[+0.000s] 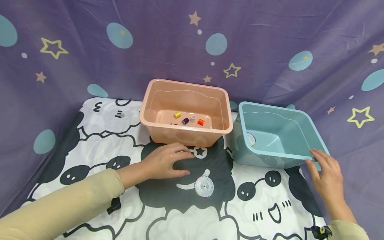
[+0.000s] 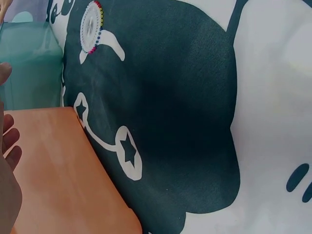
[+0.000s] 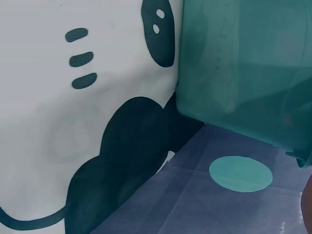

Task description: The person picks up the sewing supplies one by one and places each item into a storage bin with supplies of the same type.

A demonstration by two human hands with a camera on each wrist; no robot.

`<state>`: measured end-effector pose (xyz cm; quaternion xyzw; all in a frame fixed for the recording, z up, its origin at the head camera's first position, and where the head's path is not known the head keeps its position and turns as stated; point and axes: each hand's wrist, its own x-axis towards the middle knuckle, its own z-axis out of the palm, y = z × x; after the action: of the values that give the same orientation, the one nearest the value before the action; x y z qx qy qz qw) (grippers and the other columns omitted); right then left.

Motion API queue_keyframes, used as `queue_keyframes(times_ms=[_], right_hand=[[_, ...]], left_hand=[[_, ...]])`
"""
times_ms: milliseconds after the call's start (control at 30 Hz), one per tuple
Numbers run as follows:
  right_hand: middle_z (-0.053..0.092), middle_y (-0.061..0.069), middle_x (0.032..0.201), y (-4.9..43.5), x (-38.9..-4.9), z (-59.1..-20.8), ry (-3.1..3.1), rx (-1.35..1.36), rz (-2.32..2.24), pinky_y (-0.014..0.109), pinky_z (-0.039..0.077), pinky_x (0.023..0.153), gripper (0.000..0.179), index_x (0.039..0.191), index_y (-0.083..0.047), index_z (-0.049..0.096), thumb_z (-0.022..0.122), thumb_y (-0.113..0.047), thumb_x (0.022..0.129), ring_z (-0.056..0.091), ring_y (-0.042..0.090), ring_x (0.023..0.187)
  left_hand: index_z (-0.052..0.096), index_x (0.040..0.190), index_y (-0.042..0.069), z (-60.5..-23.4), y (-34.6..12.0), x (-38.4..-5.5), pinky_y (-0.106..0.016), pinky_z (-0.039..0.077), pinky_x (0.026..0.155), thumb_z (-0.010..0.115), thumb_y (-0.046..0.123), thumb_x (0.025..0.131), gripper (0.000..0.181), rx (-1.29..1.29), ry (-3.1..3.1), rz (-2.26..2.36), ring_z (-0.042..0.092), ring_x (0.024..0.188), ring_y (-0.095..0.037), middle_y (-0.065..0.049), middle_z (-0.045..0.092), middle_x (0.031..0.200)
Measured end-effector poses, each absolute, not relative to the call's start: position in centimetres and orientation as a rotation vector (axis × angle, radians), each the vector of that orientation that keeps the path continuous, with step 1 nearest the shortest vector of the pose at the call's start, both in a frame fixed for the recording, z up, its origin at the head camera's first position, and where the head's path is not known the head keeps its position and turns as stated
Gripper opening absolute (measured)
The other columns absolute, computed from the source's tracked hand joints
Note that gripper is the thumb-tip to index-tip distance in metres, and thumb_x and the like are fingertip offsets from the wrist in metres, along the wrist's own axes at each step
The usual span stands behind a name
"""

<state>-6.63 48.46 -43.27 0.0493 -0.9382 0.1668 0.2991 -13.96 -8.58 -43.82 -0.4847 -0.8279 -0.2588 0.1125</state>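
My left hand [image 1: 168, 161], fingers loosely spread and holding nothing, hovers in front of a pink plastic bin [image 1: 186, 135]. Several small thread spools lie inside that bin, among them a yellow one [image 1: 177, 115], a purple one [image 1: 185, 121] and a red one [image 1: 201, 122]. To the lower right of this hand, a wheel of bead-headed pins [image 1: 204, 186] rests on the cloth. At the near right corner of a teal bin [image 1: 279, 158], my right hand [image 1: 328, 175] grips the rim between thumb and fingers. Another pin wheel [image 1: 251, 139] is inside the teal bin, partly hidden by its wall.
Beneath everything lies a white cloth [image 1: 186, 226] printed with black cartoon sheep. A purple curtain [image 1: 168, 43] with stars and dots rises behind the bins and along both sides. The two bins stand side by side, the teal one at the right.
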Motion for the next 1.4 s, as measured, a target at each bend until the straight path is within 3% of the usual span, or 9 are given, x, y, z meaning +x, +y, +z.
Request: queue_keyframes(times_ms=[300, 667, 933, 1400], right_hand=[[0.063, 0.028, 0.138, 48.6, -6.6, -44.0, -2.476, 0.133, 0.441, 0.043, 0.024, 0.13, 0.042, 0.136, 0.0, 0.069, 0.067, -0.03, 0.107, 0.051, 0.056, 0.125], [0.065, 0.028, 0.135, 48.6, -6.8, -44.3, -2.467, 0.117, 0.426, 0.045, 0.025, 0.13, 0.039, 0.134, 0.001, 0.07, 0.072, -0.023, 0.103, 0.053, 0.054, 0.125], [0.065, 0.028, 0.134, 48.6, -6.7, -44.4, -2.463, 0.115, 0.432, 0.043, 0.025, 0.13, 0.04, 0.132, 0.001, 0.07, 0.07, -0.028, 0.105, 0.053, 0.054, 0.124], [0.065, 0.028, 0.135, 48.4, -6.7, -44.2, -2.476, 0.083, 0.45, 0.042, 0.024, 0.13, 0.038, 0.131, 0.002, 0.071, 0.07, -0.026, 0.105, 0.052, 0.054, 0.126]], left_hand=[[0.077, 0.128, 0.021, -44.5, -8.4, -13.5, -0.038, 0.057, 0.101, 0.087, 0.046, 0.088, 0.049, -1.435, -2.486, -0.781, 0.065, 0.121, -0.017, 0.0, 0.07, 0.128], [0.076, 0.129, 0.021, -45.7, -7.9, -13.1, -0.036, 0.058, 0.098, 0.086, 0.046, 0.089, 0.048, -1.442, -2.568, -0.785, 0.065, 0.119, -0.017, 0.002, 0.069, 0.129], [0.077, 0.129, 0.021, -47.7, -6.5, -13.0, -0.034, 0.058, 0.094, 0.087, 0.046, 0.087, 0.049, -1.435, -2.604, -0.812, 0.064, 0.117, -0.015, 0.004, 0.069, 0.123], [0.07, 0.142, 0.019, -49.4, -3.8, -12.7, -0.039, 0.058, 0.097, 0.089, 0.05, 0.084, 0.068, -1.443, -2.7, -0.89, 0.062, 0.121, -0.017, 0.002, 0.066, 0.134]])
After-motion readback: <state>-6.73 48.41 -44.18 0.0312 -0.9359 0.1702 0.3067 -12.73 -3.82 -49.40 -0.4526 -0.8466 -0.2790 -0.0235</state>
